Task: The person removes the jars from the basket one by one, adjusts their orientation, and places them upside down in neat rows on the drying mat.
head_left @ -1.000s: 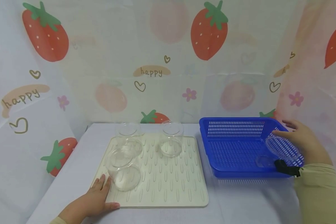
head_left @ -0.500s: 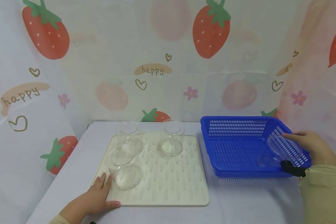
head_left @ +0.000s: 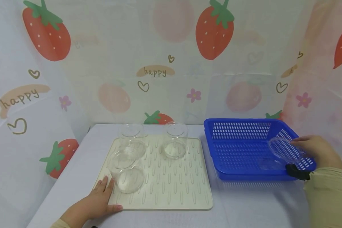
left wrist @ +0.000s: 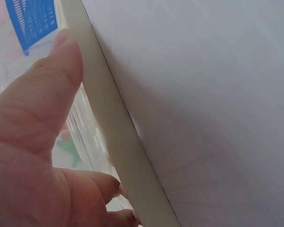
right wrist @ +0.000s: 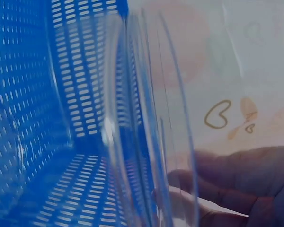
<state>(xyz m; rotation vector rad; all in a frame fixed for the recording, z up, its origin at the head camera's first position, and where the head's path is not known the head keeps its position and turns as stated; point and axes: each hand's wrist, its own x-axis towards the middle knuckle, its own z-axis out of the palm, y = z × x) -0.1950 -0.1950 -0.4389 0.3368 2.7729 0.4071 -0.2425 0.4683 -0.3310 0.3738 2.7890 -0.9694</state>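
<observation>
My left hand [head_left: 98,198] rests flat at the near left corner of a cream ribbed mat [head_left: 185,196]. Its thumb [left wrist: 59,71] lies along the mat's edge, and its fingertips are close beside a clear plastic jar [head_left: 126,172]. Two more clear jars stand behind it, a back left jar [head_left: 132,145] and a back middle jar [head_left: 175,144]. At the right end of a blue basket [head_left: 239,175], my right hand [head_left: 320,152] holds a clear round piece with a ridged rim [head_left: 283,148], tilted. Whether it is a lid or a jar, I cannot tell.
Another clear round outline [head_left: 269,163] shows low inside the basket, below the held piece. The basket stands right of the mat on a white-covered table [head_left: 245,205]. A strawberry-print curtain [head_left: 159,47] closes off the back and sides.
My right hand has lowered from spread fingers onto the rim of the clear piece, which has since shifted slightly left. My left hand keeps its place on the mat.
</observation>
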